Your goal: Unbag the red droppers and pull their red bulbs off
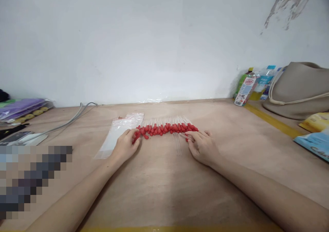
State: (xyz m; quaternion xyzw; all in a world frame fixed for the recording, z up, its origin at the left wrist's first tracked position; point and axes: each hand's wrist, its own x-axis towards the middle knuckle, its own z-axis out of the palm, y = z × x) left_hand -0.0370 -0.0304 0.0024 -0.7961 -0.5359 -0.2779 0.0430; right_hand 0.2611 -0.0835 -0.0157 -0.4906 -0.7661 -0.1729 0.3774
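A row of glass droppers with red rubber bulbs (164, 128) lies across the middle of the table, bulbs toward me and thin pale tubes pointing away. At the row's left end, my left hand (127, 143) has its fingers curled around a red rubber bulb, partly hidden by them. My right hand (203, 145), at the right end, pinches a thin glass tube between thumb and fingers, and a bit of red shows beside the fingertips. Several loose glass tubes (177, 144) lie between the hands. Clear zip bags (110, 139) lie flat just beyond my left hand.
Drink bottles (262, 82), a carton (245, 90) and a grey-beige bag (300, 88) stand at the back right. Yellow and blue packets (315, 142) lie at the right edge. A grey cable (65, 122) and purple packaged goods (23, 109) are at left. A wall closes the back.
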